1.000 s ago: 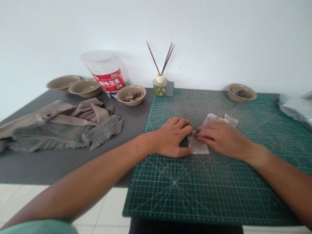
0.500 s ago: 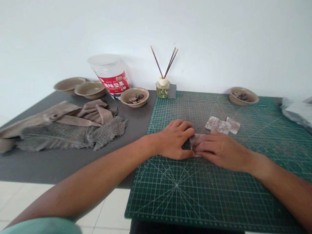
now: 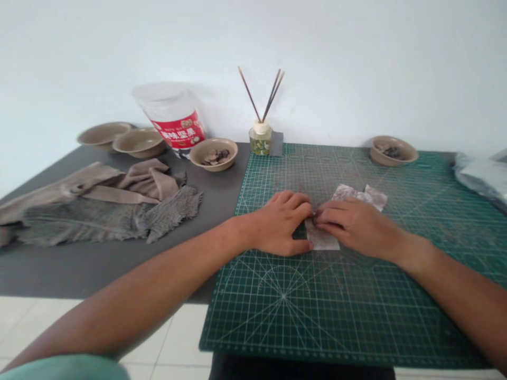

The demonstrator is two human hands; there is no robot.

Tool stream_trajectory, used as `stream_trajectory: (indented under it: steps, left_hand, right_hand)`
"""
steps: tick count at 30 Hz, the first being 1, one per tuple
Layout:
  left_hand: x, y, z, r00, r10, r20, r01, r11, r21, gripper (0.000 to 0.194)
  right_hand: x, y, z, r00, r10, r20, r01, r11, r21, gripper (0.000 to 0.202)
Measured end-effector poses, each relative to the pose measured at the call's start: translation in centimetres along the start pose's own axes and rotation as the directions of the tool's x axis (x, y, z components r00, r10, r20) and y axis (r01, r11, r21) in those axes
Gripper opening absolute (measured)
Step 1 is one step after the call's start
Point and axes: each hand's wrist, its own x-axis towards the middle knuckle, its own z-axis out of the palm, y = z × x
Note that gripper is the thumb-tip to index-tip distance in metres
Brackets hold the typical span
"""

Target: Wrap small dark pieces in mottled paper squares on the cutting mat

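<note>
A small, pale brown mottled cloth piece (image 3: 324,241) lies on the green cutting mat (image 3: 317,316) between my two hands. My left hand (image 3: 283,224) holds its left side, thumb at the near left corner and forefinger at the far left one. From the right, my right hand (image 3: 354,227) pinches the far part of the piece, its fingertips meeting my left forefinger. The fingers hide that far part. Just beyond my right hand lie more mottled cloth pieces (image 3: 374,198), partly covered by it.
Grey and beige cloths (image 3: 87,216) lie on the dark table at left. Behind them stand bowls (image 3: 140,145) and a red-labelled plastic tub (image 3: 174,119). A bowl of small pieces (image 3: 214,163), a reed diffuser (image 3: 260,140), another bowl (image 3: 392,158) and a plastic bag (image 3: 481,177) line the back.
My right fingers have moved from the near edge of the cloth piece to its far edge, uncovering its near part. My left hand stays nearly in place. The view has shifted slightly.
</note>
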Motion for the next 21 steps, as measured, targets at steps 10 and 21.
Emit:
stream_trajectory:
  steps: [10, 21]
  left_hand:
    - [0.01, -0.03, 0.04, 1.0, 0.007, 0.006, -0.007, 1.0, -0.003, 0.059]
    - [0.07, 0.09, -0.17, 0.999, -0.014, 0.032, 0.014, 1.0, -0.011, 0.059]
  right_hand:
    - [-0.32, 0.05, -0.13, 0.999, 0.03, 0.012, -0.03, 0.999, -0.01, 0.02]
    - [-0.32, 0.2, -0.33, 0.999, 0.003, 0.035, -0.004, 1.0, 0.016, 0.019]
